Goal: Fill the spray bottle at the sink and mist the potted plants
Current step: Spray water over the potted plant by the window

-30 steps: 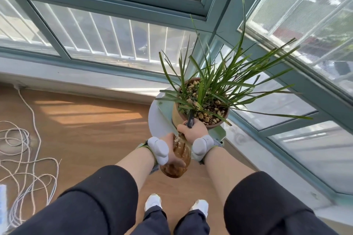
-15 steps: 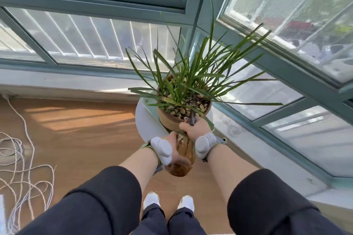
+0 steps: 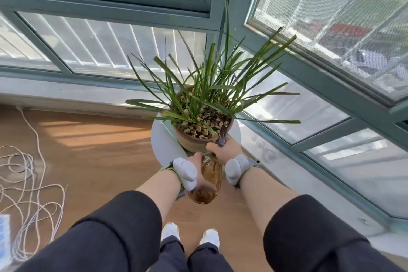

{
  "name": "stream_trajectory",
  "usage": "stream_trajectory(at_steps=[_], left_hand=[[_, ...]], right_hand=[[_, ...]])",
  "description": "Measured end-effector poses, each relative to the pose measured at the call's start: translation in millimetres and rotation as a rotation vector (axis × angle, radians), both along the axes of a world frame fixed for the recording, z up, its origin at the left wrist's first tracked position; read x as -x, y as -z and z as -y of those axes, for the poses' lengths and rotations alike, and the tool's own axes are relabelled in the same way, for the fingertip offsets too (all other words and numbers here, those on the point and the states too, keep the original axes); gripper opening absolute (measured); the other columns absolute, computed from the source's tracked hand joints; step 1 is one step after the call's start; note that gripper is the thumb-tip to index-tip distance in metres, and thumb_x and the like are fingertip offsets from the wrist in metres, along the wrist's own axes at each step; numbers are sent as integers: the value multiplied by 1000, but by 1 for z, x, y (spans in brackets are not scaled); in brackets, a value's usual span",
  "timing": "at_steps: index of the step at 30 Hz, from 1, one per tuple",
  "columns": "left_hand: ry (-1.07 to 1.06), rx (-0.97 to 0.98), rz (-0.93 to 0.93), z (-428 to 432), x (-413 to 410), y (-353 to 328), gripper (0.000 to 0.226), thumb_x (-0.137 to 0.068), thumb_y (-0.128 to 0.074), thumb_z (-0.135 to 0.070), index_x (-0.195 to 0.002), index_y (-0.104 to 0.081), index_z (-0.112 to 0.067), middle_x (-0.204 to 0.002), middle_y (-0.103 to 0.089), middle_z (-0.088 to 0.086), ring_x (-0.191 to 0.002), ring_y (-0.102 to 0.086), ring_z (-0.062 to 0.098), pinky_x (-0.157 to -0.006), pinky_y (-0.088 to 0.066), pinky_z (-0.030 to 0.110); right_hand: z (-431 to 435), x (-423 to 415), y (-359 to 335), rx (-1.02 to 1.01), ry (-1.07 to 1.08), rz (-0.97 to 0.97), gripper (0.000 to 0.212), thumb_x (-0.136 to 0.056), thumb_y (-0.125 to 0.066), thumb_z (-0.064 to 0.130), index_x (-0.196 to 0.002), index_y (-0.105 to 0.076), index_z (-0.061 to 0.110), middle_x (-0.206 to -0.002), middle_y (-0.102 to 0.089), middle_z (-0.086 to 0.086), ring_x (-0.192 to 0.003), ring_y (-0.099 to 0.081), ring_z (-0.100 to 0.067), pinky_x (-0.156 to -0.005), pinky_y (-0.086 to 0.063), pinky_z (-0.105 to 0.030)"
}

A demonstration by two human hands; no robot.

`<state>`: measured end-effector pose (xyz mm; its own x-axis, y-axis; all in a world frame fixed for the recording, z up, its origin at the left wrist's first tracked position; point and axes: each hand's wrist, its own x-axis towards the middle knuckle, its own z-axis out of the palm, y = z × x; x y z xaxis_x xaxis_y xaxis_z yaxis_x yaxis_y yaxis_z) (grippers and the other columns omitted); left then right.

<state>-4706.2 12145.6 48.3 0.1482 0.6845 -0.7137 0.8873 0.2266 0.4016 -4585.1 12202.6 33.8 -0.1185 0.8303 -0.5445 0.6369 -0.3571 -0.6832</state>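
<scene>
An amber glass spray bottle [image 3: 208, 180] is held in front of me, tilted with its dark nozzle toward the plant. My left hand [image 3: 199, 170] cups the bottle's body from the left and below. My right hand [image 3: 223, 150] grips the neck and dark sprayer head [image 3: 221, 137], which sits at the near rim of the terracotta pot [image 3: 189, 141]. The pot holds a plant [image 3: 209, 86] with long narrow green leaves over pebbles and stands on a round pale stand [image 3: 161, 139] in the window corner.
Teal-framed windows [image 3: 331, 77] close the corner behind and to the right of the plant, with a pale sill [image 3: 276, 172] along them. Loose white cord [image 3: 28, 174] lies coiled on the wooden floor at left. My feet [image 3: 189, 236] stand below the bottle.
The view shifted so the plant now sits more centred. The sprayer head moved rightward along the pot's near rim. Both hands kept their hold on the bottle.
</scene>
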Motion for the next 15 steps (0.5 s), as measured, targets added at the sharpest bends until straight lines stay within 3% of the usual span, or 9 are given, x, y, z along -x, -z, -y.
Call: stream_trajectory(at_steps=[4, 7, 9, 11, 13, 15], left_hand=[[4, 7, -10, 0, -8, -1, 99, -59, -73, -62, -132, -31, -11, -124, -52, 5, -107, -53, 24, -87, -46, 35], [-33, 2, 36, -6, -15, -5, 75, -75, -58, -63, -129, -41, -12, -120, -57, 7, -101, -55, 24, -77, -40, 29], [-140, -30, 84, -18, -18, -11, 53, -86, -46, -48, -124, -49, -11, -122, -58, 11, -105, -55, 30, -83, -43, 32], [-213, -134, 34, -33, -18, -20, 38, -91, -41, -27, -124, -49, -9, -123, -56, 16, -108, -54, 34, -86, -44, 34], [-201, -228, -62, -46, -16, -29, 43, -90, -42, -16, -132, -41, -8, -136, -46, 17, -120, -47, 35, -94, -42, 36], [-134, -246, -105, -55, -17, -36, 61, -89, -43, -11, -146, -21, -11, -155, -19, 9, -136, -32, 30, -109, -32, 35]], right_hand=[[-1, -9, -1, -14, 13, -6, 13, -78, -65, 26, -73, -57, 18, -65, -55, 6, -61, -50, -12, -54, -40, -24], [-8, -14, -8, 27, -24, -40, 12, -76, -65, 23, -82, -61, 13, -71, -58, -2, -68, -52, -20, -68, -46, -34], [-13, -20, -14, 53, -87, -53, 8, -78, -64, 20, -73, -58, 18, -68, -56, 0, -67, -51, -19, -66, -42, -31], [-19, -26, -20, 44, -129, -58, 25, -78, -65, 17, -59, -52, 26, -57, -51, 7, -58, -47, -13, -56, -37, -26], [-24, -29, -24, 42, -157, -68, 29, -79, -64, 15, -56, -49, 25, -55, -48, 8, -54, -44, -10, -52, -33, -25], [-29, -27, -27, 49, -205, -70, 28, -79, -63, 16, -58, -46, 23, -57, -47, 5, -56, -43, -12, -54, -32, -26]])
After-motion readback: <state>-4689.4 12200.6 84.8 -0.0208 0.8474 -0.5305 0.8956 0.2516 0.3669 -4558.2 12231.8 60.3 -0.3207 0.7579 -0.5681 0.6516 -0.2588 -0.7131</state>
